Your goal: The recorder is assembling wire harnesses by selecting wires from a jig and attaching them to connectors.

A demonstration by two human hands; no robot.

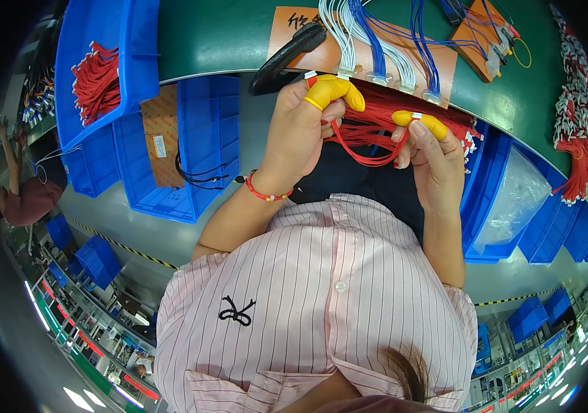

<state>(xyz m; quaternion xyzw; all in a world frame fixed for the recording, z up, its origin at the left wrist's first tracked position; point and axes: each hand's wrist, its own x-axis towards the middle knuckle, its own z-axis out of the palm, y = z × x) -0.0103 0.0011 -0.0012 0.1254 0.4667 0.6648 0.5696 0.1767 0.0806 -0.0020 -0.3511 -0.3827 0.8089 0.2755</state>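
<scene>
A short red cable (pixel 371 162) loops down between my two hands, with a small white connector at each end. My left hand (pixel 295 138), a yellow cover on its finger, is closed on the left end, and that white connector (pixel 311 74) pokes out above the fingers. Thumb and yellow-covered finger of my right hand (pixel 438 165) pinch the other end, just by its white connector (pixel 417 117). Directly behind the loop lies a bundle of red cables (pixel 390 109), partly hidden by my hands.
An orange board (pixel 287 47) on the green bench (pixel 215 34) carries white and blue cables in clear connectors, beside a black handle-shaped object (pixel 287 58). A blue bin (pixel 144 62) at left contains red cables; more red cables (pixel 576 131) hang at right. Another person (pixel 32 199) is far left.
</scene>
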